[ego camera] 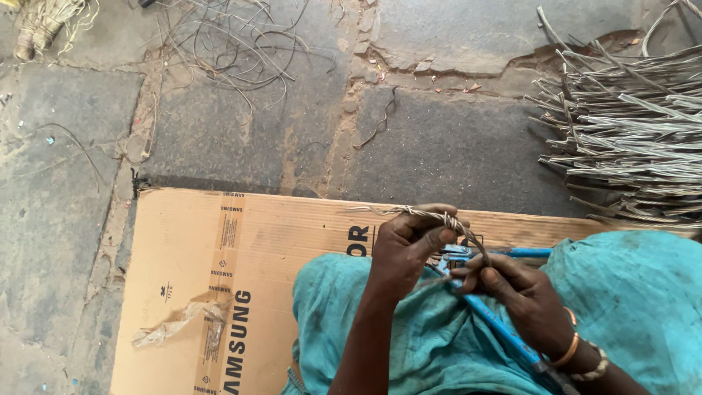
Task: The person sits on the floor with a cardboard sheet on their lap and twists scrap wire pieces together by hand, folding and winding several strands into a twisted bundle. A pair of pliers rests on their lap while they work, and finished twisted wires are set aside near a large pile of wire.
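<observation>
1. The cardboard sheet [219, 249] is the landmark; its left half lies bare except for a crumpled tape scrap [175, 325].
2. Its right half is covered by teal cloth [439, 344] and both hands.
3. Beyond its far edge, bare stone floor [453, 146] offers open passage.
4. Far right of it, a wire bundle [629, 132] blocks the way.
5. Beyond it, far left, loose wire tangle [241, 44] clutters the floor.

Single head-worn view, looking steeply down from above onto the lap and the stone floor [453, 146] ahead. Close range: left hand [406, 245] and right hand [523, 296] low in frame, right of centre. Flattened cardboard sheet [219, 292] beneath, bundle of cut wires [629, 139] at right edge. No second view, no overlap.
</observation>
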Demonstrator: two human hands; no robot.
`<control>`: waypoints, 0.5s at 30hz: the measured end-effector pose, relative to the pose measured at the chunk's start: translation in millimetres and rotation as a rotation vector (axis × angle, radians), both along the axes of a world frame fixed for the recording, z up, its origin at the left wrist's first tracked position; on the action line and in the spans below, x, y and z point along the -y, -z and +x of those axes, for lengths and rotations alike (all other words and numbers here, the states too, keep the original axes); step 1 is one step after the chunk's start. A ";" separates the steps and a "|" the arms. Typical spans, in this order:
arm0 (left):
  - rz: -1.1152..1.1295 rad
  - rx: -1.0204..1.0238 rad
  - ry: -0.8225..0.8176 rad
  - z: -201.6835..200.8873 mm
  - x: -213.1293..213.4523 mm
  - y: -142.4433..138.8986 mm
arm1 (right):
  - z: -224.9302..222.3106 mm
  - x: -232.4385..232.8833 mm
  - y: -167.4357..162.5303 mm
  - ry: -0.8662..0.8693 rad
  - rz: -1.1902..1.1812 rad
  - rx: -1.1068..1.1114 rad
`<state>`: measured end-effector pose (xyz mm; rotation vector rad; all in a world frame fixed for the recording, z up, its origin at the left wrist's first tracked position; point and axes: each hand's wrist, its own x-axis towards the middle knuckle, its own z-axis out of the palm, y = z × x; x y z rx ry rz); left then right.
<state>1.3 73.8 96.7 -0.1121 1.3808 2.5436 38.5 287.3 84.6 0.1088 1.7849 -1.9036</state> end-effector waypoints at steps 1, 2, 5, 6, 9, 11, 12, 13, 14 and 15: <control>-0.025 -0.009 -0.010 2.3 -0.5 -1.4 | 0.3 -2.2 -2.5 -0.012 0.109 -0.093; -0.050 -0.018 -0.020 4.6 -1.1 -3.1 | -0.2 -3.7 -4.5 -0.024 0.219 -0.186; -0.143 -0.010 -0.052 11.1 -1.2 -9.5 | -1.6 -6.1 -8.4 0.027 0.234 -0.380; -0.177 -0.002 -0.064 12.7 -0.9 -11.8 | -2.1 -6.8 -9.3 0.035 0.267 -0.426; -0.241 -0.039 -0.061 16.4 0.1 -17.6 | -3.4 -8.5 -11.0 0.053 0.366 -0.557; -0.205 -0.010 -0.054 17.5 -0.1 -19.8 | -4.1 -9.1 -12.2 0.050 0.429 -0.625; -0.188 0.004 -0.050 17.8 -0.3 -20.4 | -4.6 -9.2 -12.9 0.047 0.438 -0.660; -0.174 0.003 -0.050 18.5 -0.3 -20.7 | -4.8 -9.0 -13.7 0.045 0.446 -0.696; -0.159 0.002 -0.050 18.8 -0.4 -20.6 | -5.3 -8.7 -14.6 0.042 0.455 -0.731; -0.145 0.001 -0.049 19.5 -0.4 -20.6 | -5.7 -8.2 -15.7 0.044 0.489 -0.785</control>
